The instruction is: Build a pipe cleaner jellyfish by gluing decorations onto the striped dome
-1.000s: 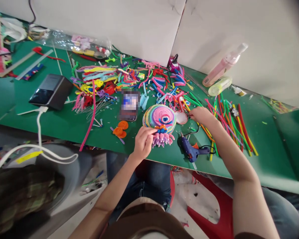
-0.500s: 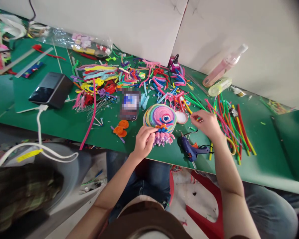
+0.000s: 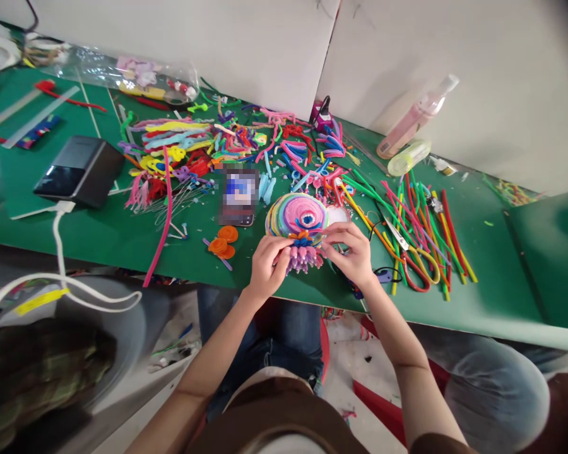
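Observation:
A rainbow-coloured craft piece coiled from pipe cleaners [image 3: 297, 211] lies at the table's front edge. It bears a small blue-and-white flower, an orange and blue flower below that, and a pink and purple fringe at the bottom. My left hand [image 3: 268, 265] is closed, its fingertips pinching the piece at the left of the orange and blue flower. Across from it, my right hand [image 3: 353, 255] is closed with fingertips at the right side of the same flower. What lies between those right fingertips is too small to make out. Behind this hand, a blue glue gun [image 3: 383, 276] is mostly hidden.
Scissors [image 3: 400, 236] and long pipe cleaners [image 3: 447, 233] lie to the right. Orange coils [image 3: 224, 239] and a phone [image 3: 239, 198] are on the left, near a black box [image 3: 80, 170] with a white cable. Bottles [image 3: 419, 116] stand and lie by the wall.
My right hand has moved left, from above the glue gun to the craft piece, uncovering the scissors. My left hand stays on the piece. The whole view has shifted slightly.

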A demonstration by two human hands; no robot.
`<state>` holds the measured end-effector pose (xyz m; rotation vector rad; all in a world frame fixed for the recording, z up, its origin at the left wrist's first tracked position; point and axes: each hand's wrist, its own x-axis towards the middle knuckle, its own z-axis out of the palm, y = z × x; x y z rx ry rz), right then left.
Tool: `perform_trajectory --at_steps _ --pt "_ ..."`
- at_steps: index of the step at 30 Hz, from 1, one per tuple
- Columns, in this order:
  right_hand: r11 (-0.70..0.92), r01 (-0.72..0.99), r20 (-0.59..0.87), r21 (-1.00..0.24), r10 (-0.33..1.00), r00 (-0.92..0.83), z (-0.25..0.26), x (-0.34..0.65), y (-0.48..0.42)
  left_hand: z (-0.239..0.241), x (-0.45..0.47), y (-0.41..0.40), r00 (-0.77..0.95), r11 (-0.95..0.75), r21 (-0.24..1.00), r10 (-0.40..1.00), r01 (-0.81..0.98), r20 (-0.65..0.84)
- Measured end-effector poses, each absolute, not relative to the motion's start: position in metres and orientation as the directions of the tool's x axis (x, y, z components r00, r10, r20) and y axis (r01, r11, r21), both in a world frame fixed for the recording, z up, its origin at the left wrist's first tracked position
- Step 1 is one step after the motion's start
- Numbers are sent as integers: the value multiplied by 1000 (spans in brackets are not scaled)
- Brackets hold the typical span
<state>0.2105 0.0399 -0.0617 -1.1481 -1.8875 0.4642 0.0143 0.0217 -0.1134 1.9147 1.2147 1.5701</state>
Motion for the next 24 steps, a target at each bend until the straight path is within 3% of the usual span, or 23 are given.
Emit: perform_trajectory --at_steps 12,24 --pt "468 557 422 -686 880 -220 -66 206 39 -113 14 21 5 -545 743 808 389 590" --pt "534 507 452 -677 845 -287 -68 206 43 -114 14 22 0 -555 749 804 363 595"
